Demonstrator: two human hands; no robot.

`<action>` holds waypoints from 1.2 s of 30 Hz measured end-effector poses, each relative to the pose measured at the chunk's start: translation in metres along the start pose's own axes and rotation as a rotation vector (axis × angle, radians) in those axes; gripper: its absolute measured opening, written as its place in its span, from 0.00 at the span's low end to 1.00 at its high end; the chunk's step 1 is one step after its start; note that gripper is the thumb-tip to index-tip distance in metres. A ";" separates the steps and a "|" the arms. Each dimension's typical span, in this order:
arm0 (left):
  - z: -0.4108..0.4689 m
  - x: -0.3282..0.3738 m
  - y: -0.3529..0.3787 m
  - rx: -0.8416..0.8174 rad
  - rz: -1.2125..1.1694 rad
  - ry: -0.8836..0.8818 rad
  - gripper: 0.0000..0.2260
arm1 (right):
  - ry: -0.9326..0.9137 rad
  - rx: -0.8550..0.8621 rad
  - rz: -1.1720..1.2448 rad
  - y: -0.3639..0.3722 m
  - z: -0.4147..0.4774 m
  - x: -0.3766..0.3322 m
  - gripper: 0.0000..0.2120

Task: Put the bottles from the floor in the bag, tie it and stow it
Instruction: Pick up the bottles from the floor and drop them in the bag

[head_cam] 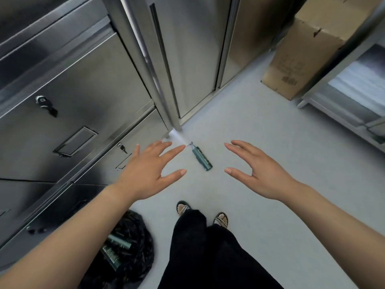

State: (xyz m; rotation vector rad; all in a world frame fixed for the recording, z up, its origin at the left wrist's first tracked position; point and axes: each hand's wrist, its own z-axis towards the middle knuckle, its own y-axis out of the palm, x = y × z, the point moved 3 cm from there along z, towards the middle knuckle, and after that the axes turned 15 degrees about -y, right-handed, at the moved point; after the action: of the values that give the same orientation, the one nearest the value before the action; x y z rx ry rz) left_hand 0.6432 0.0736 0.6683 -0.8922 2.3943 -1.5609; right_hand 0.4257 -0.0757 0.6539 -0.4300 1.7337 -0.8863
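Standing on a pale grey floor hemmed by steel cabinets. Holding the left hand and right hand out palms down, apart, fingers spread and relaxed, gripping nothing. Framing a teal bottle lying flat on the floor between them, long axis running diagonally, pump end pointing away toward the cabinet corner, base nearer and rightward. Standing beside the black bag, open under the left forearm, carrying bottles inside.

I can't read any text: print on cardboard box and label on bottle left of it both too blurred.
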 end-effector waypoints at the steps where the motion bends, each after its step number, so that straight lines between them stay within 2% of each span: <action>1: 0.014 -0.006 0.003 -0.005 -0.006 0.002 0.34 | 0.005 0.002 -0.002 0.004 0.012 0.007 0.35; 6: 0.096 -0.033 0.050 -0.057 -0.019 0.029 0.33 | 0.079 -0.012 0.027 0.039 0.079 0.066 0.31; 11: 0.181 -0.058 0.147 -0.145 -0.070 -0.041 0.30 | 0.086 -0.080 0.049 0.110 0.138 0.157 0.30; 20: 0.349 -0.111 0.425 -0.105 -0.187 -0.193 0.26 | 0.079 -0.063 0.056 0.330 0.226 0.378 0.31; 26: 0.443 -0.160 0.589 -0.042 -0.069 -0.237 0.27 | 0.101 -0.079 0.009 0.473 0.278 0.501 0.33; 31: 0.479 -0.196 0.672 0.009 -0.052 -0.306 0.29 | 0.132 -0.062 -0.032 0.536 0.286 0.548 0.36; 36: 0.466 -0.215 0.711 -0.061 0.045 -0.280 0.35 | 0.188 -0.089 -0.064 0.552 0.273 0.551 0.38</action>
State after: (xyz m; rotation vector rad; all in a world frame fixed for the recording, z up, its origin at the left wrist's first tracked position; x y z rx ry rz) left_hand 0.7341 0.0268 -0.2022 -0.9874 2.2562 -1.2589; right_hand 0.5665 -0.1775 -0.1537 -0.4757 1.9460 -0.9216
